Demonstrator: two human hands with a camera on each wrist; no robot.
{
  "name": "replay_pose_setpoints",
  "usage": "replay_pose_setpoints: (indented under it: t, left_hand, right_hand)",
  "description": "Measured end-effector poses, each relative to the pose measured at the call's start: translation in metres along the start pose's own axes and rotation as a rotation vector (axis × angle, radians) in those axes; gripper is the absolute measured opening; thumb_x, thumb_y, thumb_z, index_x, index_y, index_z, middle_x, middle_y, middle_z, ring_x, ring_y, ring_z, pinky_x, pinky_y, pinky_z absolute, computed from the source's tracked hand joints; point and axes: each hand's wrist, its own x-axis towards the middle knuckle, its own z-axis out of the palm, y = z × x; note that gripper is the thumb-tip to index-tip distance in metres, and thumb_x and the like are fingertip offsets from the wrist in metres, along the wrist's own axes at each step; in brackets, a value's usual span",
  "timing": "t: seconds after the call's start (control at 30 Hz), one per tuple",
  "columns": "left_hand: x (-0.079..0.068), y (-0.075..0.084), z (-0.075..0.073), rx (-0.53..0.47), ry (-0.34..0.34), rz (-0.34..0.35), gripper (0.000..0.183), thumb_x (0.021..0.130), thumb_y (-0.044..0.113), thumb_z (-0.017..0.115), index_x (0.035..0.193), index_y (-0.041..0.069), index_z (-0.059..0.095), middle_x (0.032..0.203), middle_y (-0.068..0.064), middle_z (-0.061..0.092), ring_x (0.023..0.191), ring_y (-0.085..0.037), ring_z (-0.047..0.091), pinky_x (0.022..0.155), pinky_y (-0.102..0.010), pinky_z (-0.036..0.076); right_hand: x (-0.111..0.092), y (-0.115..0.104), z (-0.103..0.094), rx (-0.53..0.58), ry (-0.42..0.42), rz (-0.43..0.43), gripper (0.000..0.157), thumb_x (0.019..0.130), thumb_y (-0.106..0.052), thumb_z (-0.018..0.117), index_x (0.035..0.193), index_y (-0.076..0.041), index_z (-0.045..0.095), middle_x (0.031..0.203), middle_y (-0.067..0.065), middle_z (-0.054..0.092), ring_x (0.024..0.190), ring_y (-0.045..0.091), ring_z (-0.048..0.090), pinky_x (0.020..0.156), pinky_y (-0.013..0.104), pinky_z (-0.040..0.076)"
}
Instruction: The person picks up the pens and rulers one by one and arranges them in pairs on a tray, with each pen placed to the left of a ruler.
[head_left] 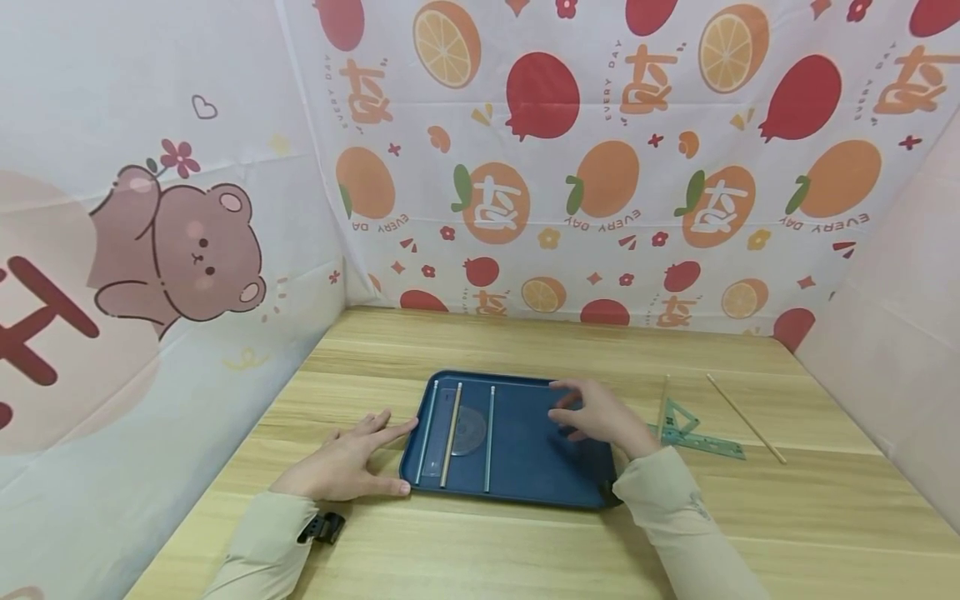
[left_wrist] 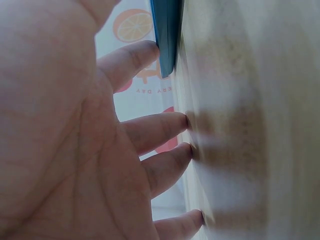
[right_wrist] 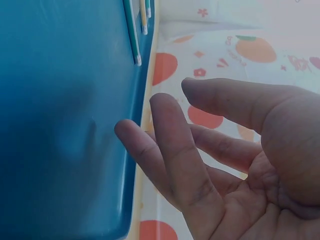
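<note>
A dark blue tray (head_left: 540,442) lies on the table. Three pencils lie lengthwise in its left half: a green pencil (head_left: 427,433), a wood-coloured pencil (head_left: 451,437) and another green pencil (head_left: 490,437). Around them are a clear ruler (head_left: 437,450) and a clear protractor (head_left: 471,431). My left hand (head_left: 341,462) touches the tray's left edge with thumb and index finger; in the left wrist view its other fingertips (left_wrist: 180,150) rest on the table. Over the tray's right side hovers my right hand (head_left: 600,417), fingers spread and slightly bent, with nothing held.
Right of the tray lie a green set square (head_left: 678,417), a green ruler (head_left: 712,446) and a wood-coloured pencil (head_left: 663,404) close together. Farther right, another wood-coloured pencil (head_left: 746,418) lies slanted. Printed curtains (head_left: 600,167) enclose the table (head_left: 450,550) at the back and sides.
</note>
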Motion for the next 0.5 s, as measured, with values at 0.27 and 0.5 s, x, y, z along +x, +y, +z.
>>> replay_pose_setpoints:
  t: [0.27,0.5]
  left_hand:
    - [-0.001,-0.002,0.0,0.0,0.008,0.001,0.1,0.083,0.068,0.082,0.166,0.026,0.044,0.17,-0.034,0.032,0.158,-0.058,0.029,0.111,-0.093,0.02]
    - [0.0,-0.003,0.001,-0.006,-0.003,-0.007,0.101,0.083,0.068,0.083,0.166,0.027,0.043,0.171,-0.033,0.032,0.159,-0.058,0.028,0.111,-0.093,0.02]
  right_hand:
    - [-0.006,0.009,-0.009,0.041,0.007,-0.008,0.056,0.104,-0.014,0.071,0.156,-0.003,0.053,0.13,0.024,0.069,0.101,0.032,0.079,0.073,0.038,0.068]
    - [-0.017,0.017,-0.02,0.06,0.04,0.02,0.057,0.105,-0.015,0.07,0.157,-0.002,0.051,0.128,0.023,0.068,0.105,0.033,0.077,0.075,0.039,0.068]
